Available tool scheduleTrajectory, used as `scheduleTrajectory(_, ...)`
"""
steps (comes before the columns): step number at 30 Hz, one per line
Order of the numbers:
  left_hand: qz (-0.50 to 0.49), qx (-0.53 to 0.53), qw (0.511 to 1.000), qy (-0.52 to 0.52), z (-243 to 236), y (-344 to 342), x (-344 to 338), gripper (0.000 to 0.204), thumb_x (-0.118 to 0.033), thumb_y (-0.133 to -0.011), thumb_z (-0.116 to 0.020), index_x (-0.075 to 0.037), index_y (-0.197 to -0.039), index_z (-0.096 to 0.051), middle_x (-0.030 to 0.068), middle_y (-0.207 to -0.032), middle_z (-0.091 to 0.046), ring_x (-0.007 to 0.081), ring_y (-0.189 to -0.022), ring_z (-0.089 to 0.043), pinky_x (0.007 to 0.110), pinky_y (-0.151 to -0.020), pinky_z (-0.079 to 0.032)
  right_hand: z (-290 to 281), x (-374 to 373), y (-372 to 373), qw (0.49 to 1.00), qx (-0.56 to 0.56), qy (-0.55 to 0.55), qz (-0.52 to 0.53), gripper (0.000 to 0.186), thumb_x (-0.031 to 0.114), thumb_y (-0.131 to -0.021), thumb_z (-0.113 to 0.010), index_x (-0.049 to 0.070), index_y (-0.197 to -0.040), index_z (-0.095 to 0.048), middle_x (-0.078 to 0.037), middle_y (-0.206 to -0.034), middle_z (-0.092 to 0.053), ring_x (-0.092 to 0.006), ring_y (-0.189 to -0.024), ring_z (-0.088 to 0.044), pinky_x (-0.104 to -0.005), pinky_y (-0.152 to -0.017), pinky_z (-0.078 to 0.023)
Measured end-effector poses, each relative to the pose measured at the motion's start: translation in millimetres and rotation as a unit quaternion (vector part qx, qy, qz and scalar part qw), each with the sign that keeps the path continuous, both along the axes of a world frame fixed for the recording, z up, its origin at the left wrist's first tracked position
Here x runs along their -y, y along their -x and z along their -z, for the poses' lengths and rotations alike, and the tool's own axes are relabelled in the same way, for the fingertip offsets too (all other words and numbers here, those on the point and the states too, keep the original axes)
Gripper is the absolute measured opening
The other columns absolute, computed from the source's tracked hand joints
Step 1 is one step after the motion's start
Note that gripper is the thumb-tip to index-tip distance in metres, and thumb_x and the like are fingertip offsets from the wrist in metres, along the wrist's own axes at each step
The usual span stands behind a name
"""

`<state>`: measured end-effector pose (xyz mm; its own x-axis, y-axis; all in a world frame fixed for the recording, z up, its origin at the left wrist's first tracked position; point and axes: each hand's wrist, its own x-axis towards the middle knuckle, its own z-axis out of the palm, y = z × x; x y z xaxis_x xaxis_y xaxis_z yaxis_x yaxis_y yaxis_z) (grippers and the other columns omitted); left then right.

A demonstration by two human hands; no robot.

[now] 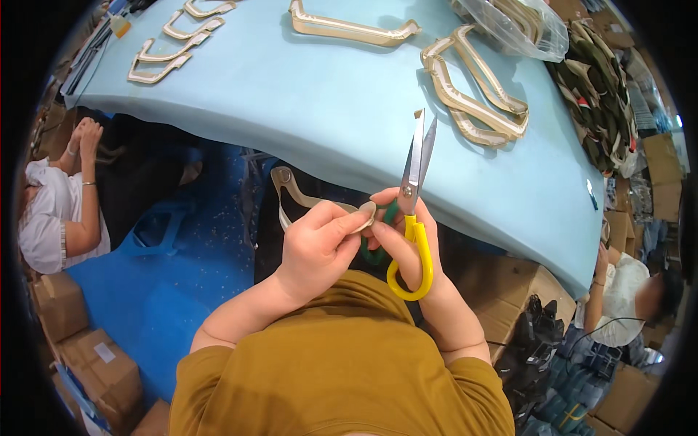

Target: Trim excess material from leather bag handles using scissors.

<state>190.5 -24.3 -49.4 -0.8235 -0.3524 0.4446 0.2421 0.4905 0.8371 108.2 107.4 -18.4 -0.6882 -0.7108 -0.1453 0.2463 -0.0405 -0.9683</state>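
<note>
My left hand (320, 243) is closed in a pinch on the end of a beige fabric strip (291, 190) with a pale edge. The rest of the strip loops out to the left, over my dark lap. My right hand (420, 243) meets it at that end, its thumb and fingertips close to the strip. It also holds a pair of scissors (411, 171), blades pointing up toward the table and slightly parted. One handle loop is yellow; a green loop (376, 243) shows partly behind my right fingers. A small beige scrap appears at one blade tip.
A table with a light blue cover (291, 94) stands ahead, bearing several beige strip frames (472, 102) and a clear plastic bag (523, 25). Dark garments (600, 94) are piled at the right. A person (69, 203) sits left, another (622, 291) right. Cardboard boxes (102, 374) stand lower left.
</note>
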Motion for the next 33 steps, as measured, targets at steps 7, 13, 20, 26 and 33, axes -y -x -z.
scheduleTrajectory(7, -0.014, -0.007, 0.999, 0.045, 2.6, 1.1, -2.7, 0.034, 0.01, -0.069, -0.063, -0.004, -0.1, -0.065, 0.0071, -0.075, -0.057, 0.0183, -0.06, -0.058, 0.026, -0.051, -0.049, -0.8, -2.3, 5.4, 1.0, 0.022, 0.014, -0.015, 0.029, 0.002, -0.084, -0.053, 0.003, -0.112, -0.047, -0.003, -0.083, -0.052, -0.0078, -0.073, -0.05, -0.0217, -0.066, -0.044)
scheduleTrajectory(13, -0.014, 0.025, 0.999, 0.03, -1.8, 0.4, -3.2, 0.029, 0.008, -0.071, -0.063, -0.001, -0.098, -0.065, 0.0072, -0.074, -0.056, 0.0165, -0.058, -0.057, 0.025, -0.05, -0.046, 2.0, -0.3, 4.1, 1.0, 0.016, 0.009, -0.007, 0.03, 0.0, -0.082, -0.053, 0.003, -0.112, -0.047, -0.002, -0.083, -0.05, -0.0074, -0.075, -0.048, -0.0214, -0.067, -0.044)
scheduleTrajectory(20, 0.118, 0.234, 0.935, -0.24, -13.4, 0.2, 19.0, 0.012, -0.003, -0.08, -0.062, 0.001, -0.09, -0.066, 0.0032, -0.077, -0.058, 0.0084, -0.066, -0.053, 0.023, -0.056, -0.043, -5.0, -4.6, 6.3, 0.992, -0.064, -0.102, -0.027, 0.028, 0.001, -0.081, -0.057, 0.005, -0.108, -0.051, 0.0, -0.079, -0.05, -0.0055, -0.072, -0.047, -0.0206, -0.067, -0.042)
scheduleTrajectory(26, 0.177, 0.324, 0.798, -0.476, -24.8, -2.8, 50.0, 0.013, -0.008, -0.078, -0.066, 0.002, -0.085, -0.063, 0.0021, -0.063, -0.057, 0.0049, -0.054, -0.05, 0.019, -0.049, -0.04, -15.8, -33.5, 45.2, 0.816, -0.547, -0.18, -0.052, 0.036, 0.002, -0.063, -0.074, 0.005, -0.095, -0.057, -0.005, -0.069, -0.049, -0.0181, -0.058, -0.049, -0.0287, -0.052, -0.041)
scheduleTrajectory(33, 0.212, 0.361, 0.786, -0.455, -26.1, -3.2, 52.3, 0.01, -0.008, -0.078, -0.066, 0.001, -0.079, -0.063, 0.0015, -0.059, -0.055, 0.0052, -0.05, -0.048, 0.019, -0.047, -0.036, -20.4, -40.8, 60.7, 0.713, -0.659, -0.209, -0.119, 0.037, 0.006, -0.056, -0.075, 0.008, -0.089, -0.058, -0.006, -0.067, -0.046, -0.0221, -0.059, -0.05, -0.0325, -0.051, -0.041)
